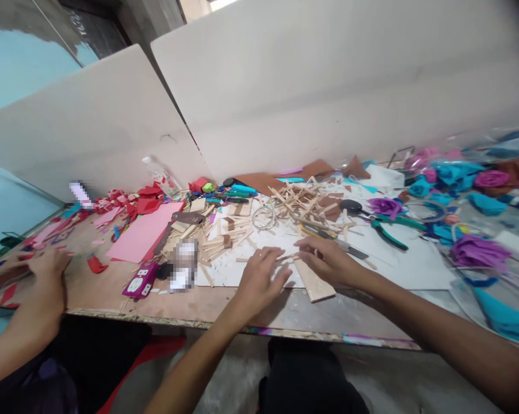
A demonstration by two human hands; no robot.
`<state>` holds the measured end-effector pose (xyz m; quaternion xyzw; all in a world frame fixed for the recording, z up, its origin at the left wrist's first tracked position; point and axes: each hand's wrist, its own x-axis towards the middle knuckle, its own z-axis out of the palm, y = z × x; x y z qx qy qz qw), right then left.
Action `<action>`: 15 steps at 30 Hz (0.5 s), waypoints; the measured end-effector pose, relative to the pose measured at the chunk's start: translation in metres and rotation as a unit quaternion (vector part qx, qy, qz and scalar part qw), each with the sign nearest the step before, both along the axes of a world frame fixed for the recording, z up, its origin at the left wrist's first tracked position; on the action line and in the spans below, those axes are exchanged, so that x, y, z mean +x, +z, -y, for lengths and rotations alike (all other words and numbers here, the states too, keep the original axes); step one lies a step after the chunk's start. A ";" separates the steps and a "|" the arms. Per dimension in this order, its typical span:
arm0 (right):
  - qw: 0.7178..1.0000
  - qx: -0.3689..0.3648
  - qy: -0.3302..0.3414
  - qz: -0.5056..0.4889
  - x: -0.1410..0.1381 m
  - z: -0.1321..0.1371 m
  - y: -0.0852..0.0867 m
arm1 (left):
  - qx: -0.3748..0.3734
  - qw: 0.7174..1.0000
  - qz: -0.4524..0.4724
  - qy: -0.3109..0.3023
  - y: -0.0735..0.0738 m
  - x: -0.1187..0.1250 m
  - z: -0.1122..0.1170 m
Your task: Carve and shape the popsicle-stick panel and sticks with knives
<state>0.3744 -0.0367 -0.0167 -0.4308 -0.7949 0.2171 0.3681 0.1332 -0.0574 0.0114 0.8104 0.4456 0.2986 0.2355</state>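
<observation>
A thin wooden stick [289, 256] spans the small gap between my two hands, just over the white paper. My right hand [324, 259] pinches its right end between thumb and fingers. At the other end, the fingertips of my left hand [262, 282] reach the stick, with the thumb spread apart from the fingers. A flat wooden board [313, 282] lies under my right hand, partly hidden by it. Beyond my hands is a loose heap of thin wooden sticks [300, 201]. A yellow-handled cutter [317, 231] lies just past my right hand.
Green-handled pliers [389, 234], a tape roll [263, 217] and a purple box [141, 280] lie around. Pink paper [142, 236] is at left, near another person's hands [48, 261]. Purple and blue crafted flowers [479, 250] fill the right. A white partition [328, 86] stands behind.
</observation>
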 end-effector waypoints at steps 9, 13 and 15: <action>0.998 0.058 -0.006 -0.037 0.009 -0.007 0.004 | -0.144 0.985 0.007 -0.092 -0.016 0.030 -0.086; 0.993 0.104 -0.036 -0.051 0.016 -0.010 0.009 | -0.155 0.986 0.055 -0.031 -0.031 0.019 -0.106; 0.989 0.127 -0.041 -0.068 0.014 -0.004 0.020 | -0.163 0.983 0.083 0.003 -0.037 0.012 -0.112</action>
